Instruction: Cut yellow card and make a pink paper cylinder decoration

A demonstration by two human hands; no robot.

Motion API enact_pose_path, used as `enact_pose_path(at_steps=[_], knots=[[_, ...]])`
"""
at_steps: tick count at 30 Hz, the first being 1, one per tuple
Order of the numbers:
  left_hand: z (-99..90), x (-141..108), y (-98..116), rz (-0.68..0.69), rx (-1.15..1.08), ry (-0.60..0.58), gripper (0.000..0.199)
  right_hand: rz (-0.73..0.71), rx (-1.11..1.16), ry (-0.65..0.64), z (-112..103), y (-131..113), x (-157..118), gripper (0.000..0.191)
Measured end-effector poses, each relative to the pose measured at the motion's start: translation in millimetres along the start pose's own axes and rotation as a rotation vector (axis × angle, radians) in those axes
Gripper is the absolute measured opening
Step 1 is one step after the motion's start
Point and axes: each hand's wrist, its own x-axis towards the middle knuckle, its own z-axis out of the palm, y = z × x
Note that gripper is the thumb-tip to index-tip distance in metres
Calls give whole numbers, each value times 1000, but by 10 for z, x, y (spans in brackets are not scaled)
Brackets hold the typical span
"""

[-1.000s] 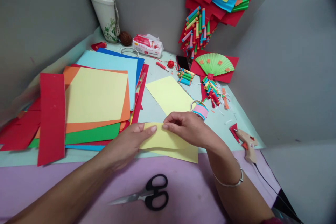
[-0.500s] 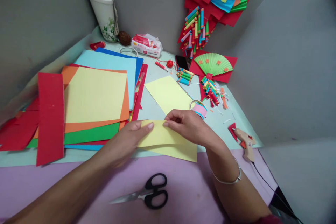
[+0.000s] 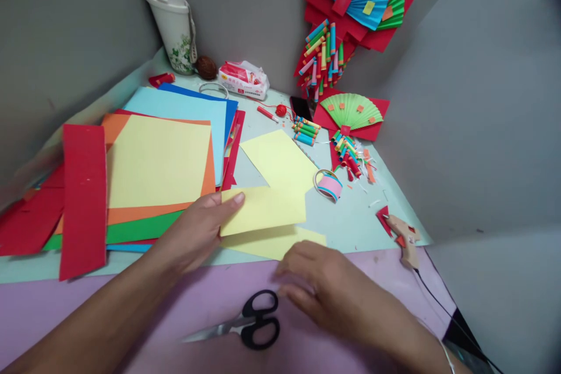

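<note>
nearest: black-handled scissors (image 3: 245, 322) flat on the pink sheet (image 3: 87, 310), blades pointing left. right hand (image 3: 326, 283) hovers just right of the handle loops, fingers loosely spread, nothing held; slightly blurred, so contact with the scissors is unclear.

next: left hand (image 3: 197, 231) pinches the left edge of the folded yellow paper (image 3: 263, 210), thumb on top, fingers under. the paper lies at the near edge of the pale green table cover (image 3: 350, 228), its top flap raised slightly off the lower layer.

judgement: thin craft paper, light and floppy, creases easily and could slide on the smooth cover. best held at an edge or corner with a flat pinch, close to the fold, to keep the layers aligned.

beyond: a second yellow sheet (image 3: 278, 158), tape roll (image 3: 328, 185) just right of it, glue gun (image 3: 403, 239) at the right edge. left: stack of coloured sheets (image 3: 162, 163), red strip (image 3: 83, 198).

far: paper fans with rolled paper tubes (image 3: 350, 111), white cup (image 3: 173, 26), tissue pack (image 3: 243, 79) by the wall.
</note>
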Motion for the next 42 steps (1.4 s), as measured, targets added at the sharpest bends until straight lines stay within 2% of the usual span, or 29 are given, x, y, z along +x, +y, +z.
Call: enact_pose_path(at_steps=[1, 2, 4, 6, 7, 11, 16, 21, 28, 35, 42], knots=[[4, -7, 3, -3, -3, 1, 44, -2, 15, 20, 53, -2, -55, 12], [11, -16, 5, -8, -4, 0, 43, -1, 22, 94, 89, 12, -93, 11], [30, -35, 8, -17, -8, -11, 42, -9, -14, 333, 110, 64, -118, 10], [52, -49, 7, -28, -16, -31, 42, -45, -111, 506, 85, 113, -85, 24], [63, -54, 5, -34, -20, -44, 42, -72, -166, 538, 67, 126, -54, 32], [85, -53, -11, -46, -28, -79, 41, -149, -312, 494, 19, 125, 120, 57], [80, -49, -28, -33, -28, -80, 42, -165, -386, 431, 22, 162, 355, 69], [65, -50, -21, -43, -50, -105, 41, -180, -389, 435, 28, 202, 474, 69], [68, -36, -11, -40, -45, -105, 40, -162, -376, 416, 40, 212, 464, 68], [83, -58, -20, -42, -10, -96, 39, -130, -362, 402, 45, 194, 443, 81], [85, -70, -5, -44, -22, -119, 44, -134, -350, 408, 46, 187, 445, 74]])
